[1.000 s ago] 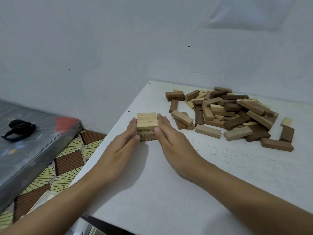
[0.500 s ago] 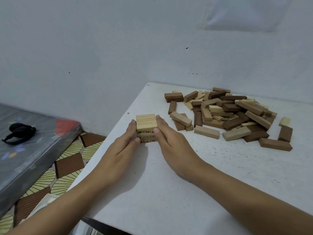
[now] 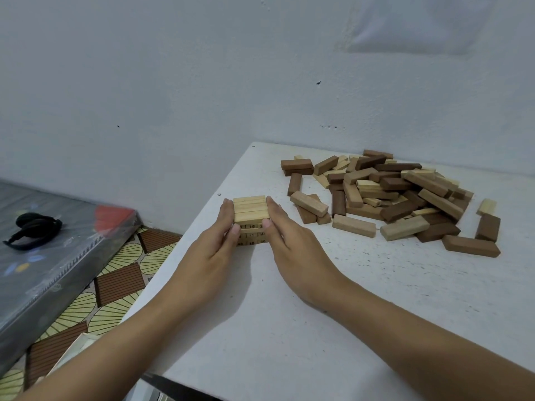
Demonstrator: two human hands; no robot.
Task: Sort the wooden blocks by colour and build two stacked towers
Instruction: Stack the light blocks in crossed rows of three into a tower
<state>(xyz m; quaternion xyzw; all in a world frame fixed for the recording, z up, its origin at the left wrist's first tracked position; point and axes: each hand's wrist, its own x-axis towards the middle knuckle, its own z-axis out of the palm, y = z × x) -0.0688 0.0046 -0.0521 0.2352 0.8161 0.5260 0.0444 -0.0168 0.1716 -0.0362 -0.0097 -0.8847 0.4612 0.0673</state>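
Presently squaring up the pale-block tower (image 3: 250, 211), sited near the left edge of the tabletop (image 3: 318, 328) and well apart from the mixed pile (image 3: 390, 192) at the far right. Pressed on either side by left hand (image 3: 208, 256) and right hand (image 3: 295, 256): fingers straight and flat against the sides, thumbs at the front face, nothing gripped. Judged early in the task: few pale courses laid, no dark tower seen. Liable to skew or shed a course under uneven pressure. Liable to drag blocks off line if released one side first. Little margin so close to the edge.
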